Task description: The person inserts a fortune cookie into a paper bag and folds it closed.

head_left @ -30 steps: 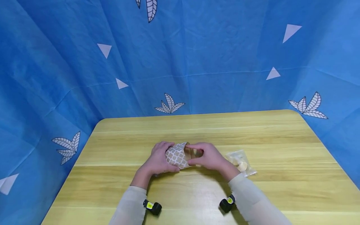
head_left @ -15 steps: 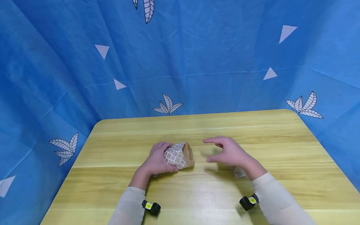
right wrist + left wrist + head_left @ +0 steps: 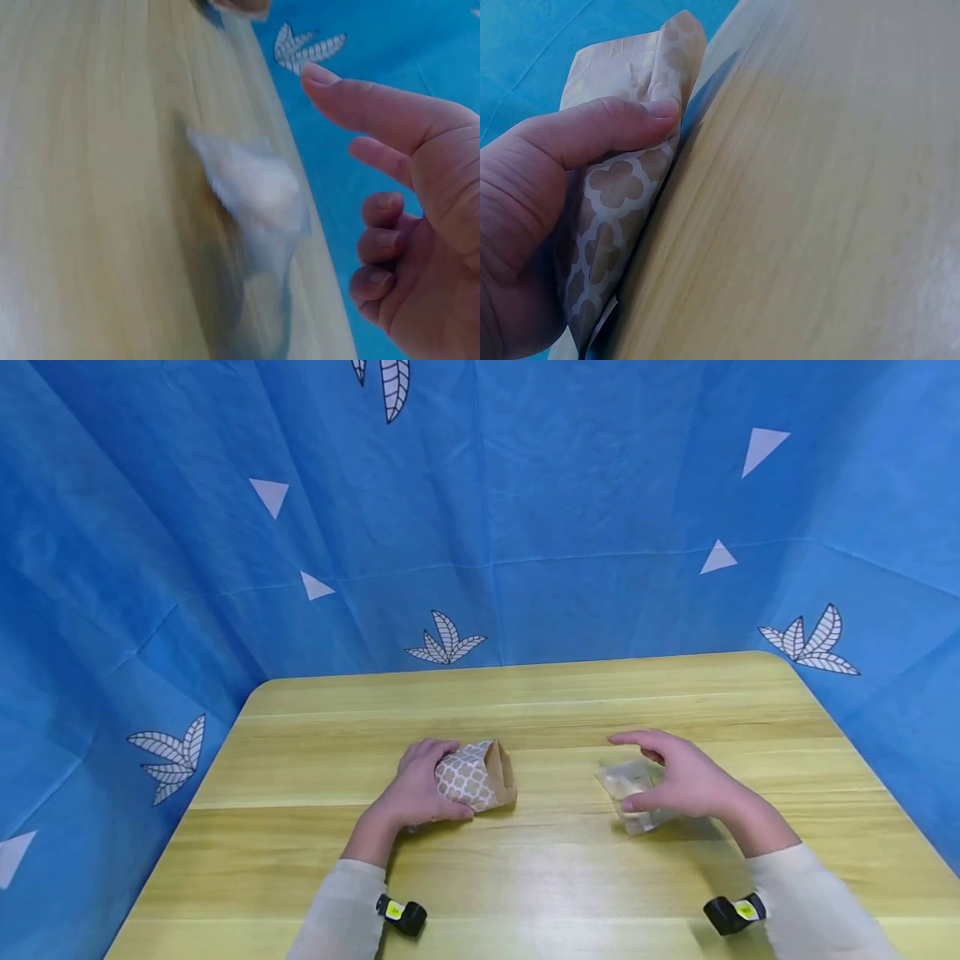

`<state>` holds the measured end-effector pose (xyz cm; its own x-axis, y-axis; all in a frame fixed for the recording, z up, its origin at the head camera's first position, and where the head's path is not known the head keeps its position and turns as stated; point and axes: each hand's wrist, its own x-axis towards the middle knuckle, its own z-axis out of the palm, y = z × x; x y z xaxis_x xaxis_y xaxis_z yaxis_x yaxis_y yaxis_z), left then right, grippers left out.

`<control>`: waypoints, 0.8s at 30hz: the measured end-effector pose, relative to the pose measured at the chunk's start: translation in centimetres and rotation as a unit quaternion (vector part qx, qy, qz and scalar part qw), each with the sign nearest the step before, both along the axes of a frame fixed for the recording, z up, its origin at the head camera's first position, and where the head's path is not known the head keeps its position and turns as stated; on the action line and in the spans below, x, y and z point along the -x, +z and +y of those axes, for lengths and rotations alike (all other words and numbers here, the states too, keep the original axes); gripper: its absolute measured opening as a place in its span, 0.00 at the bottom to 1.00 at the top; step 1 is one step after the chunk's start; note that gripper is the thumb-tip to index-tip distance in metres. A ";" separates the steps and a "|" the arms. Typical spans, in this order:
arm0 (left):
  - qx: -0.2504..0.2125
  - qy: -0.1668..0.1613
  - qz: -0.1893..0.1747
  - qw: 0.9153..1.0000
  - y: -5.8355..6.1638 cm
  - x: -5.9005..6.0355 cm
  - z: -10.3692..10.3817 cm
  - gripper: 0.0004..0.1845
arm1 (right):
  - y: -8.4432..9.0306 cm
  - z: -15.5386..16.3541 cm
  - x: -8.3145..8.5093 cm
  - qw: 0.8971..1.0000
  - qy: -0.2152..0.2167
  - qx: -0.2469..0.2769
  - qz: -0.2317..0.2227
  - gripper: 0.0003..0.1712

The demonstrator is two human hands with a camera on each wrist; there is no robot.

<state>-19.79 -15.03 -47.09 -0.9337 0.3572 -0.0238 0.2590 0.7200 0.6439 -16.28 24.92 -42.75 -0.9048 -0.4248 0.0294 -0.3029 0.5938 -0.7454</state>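
A brown paper bag [image 3: 467, 777] with a white lattice pattern lies on its side on the table, its open mouth facing right. My left hand [image 3: 422, 787] grips its closed end. In the left wrist view the thumb [image 3: 619, 127] presses on the patterned paper of that bag. To the right, a small clear plastic packet [image 3: 626, 774] holds something pale, and what it is cannot be made out. Over this packet hovers my right hand [image 3: 686, 779], thumb and index finger spread with nothing between them. The right wrist view shows the packet [image 3: 259, 187] blurred and apart from the fingers.
A light wooden table [image 3: 555, 893] carries both bags. Behind it and to the left hangs a blue cloth [image 3: 570, 510] with white leaves and triangles. A black wrist camera [image 3: 405, 916] sits on each cuff.
My right hand has left the paper bag's mouth and moved right, over the plastic packet, with its fingers spread. The left hand still holds the paper bag in place.
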 end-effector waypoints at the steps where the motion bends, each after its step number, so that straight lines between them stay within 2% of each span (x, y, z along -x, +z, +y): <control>1: 0.000 -0.001 0.000 1.000 0.0 0.0 0.0 0.57 | -0.1 0.4 -0.2 1.000 -0.001 -0.002 -0.003 0.50; 7: 0.006 0.003 -0.006 1.000 0.0 0.0 0.1 0.57 | -1.2 2.1 -0.6 0.999 -0.005 0.000 -0.035 0.56; 11: 0.004 0.006 -0.008 1.000 -0.1 0.1 0.0 0.57 | -1.9 2.7 -0.8 0.999 0.005 0.015 -0.051 0.56; 16: 0.007 0.007 -0.008 1.000 -0.2 0.1 0.0 0.57 | -2.6 2.9 -0.9 0.999 0.009 0.008 -0.046 0.54; 24: 0.008 0.006 -0.008 1.000 -0.2 0.1 0.0 0.57 | -3.1 2.0 -0.9 0.999 -0.013 -0.006 -0.035 0.52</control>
<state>-19.88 -15.02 -47.24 -0.9373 0.3458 -0.0439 0.2406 0.7329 0.6364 -15.42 26.91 -45.88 -0.9151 -0.4014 -0.0393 -0.2346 0.6090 -0.7577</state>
